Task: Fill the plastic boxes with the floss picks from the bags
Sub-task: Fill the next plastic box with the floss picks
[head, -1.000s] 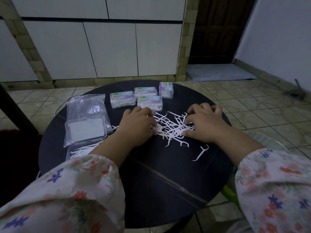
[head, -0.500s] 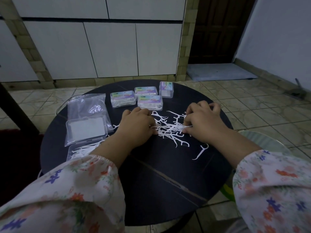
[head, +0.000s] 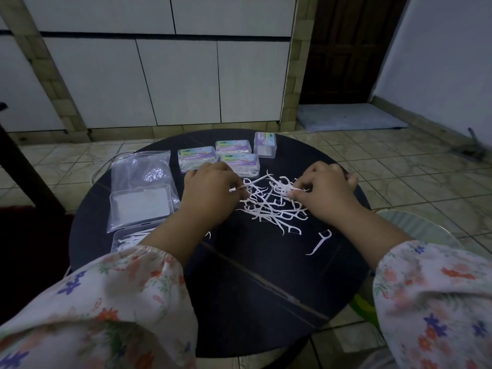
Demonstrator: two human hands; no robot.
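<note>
A loose heap of white floss picks (head: 269, 206) lies in the middle of the round black table (head: 239, 288). My left hand (head: 210, 193) sits at the heap's left edge and pinches a floss pick (head: 238, 188). My right hand (head: 327, 193) is at the heap's right edge, its fingertips pinching a few picks (head: 290, 189). One floss pick (head: 319, 242) lies apart, nearer me. An open clear plastic box (head: 127, 239) partly filled with picks sits at the left, my left sleeve covering its near side.
Several closed labelled boxes (head: 241, 162) stand at the far side of the table. A clear plastic bag (head: 141, 169) and a clear lid (head: 141, 203) lie at the left. A pale round stool (head: 415, 227) stands beside the table on the right, over tiled floor.
Both hands have lifted slightly from pressing the heap and now pinch picks at its edges. The heap has been drawn a little closer together.
</note>
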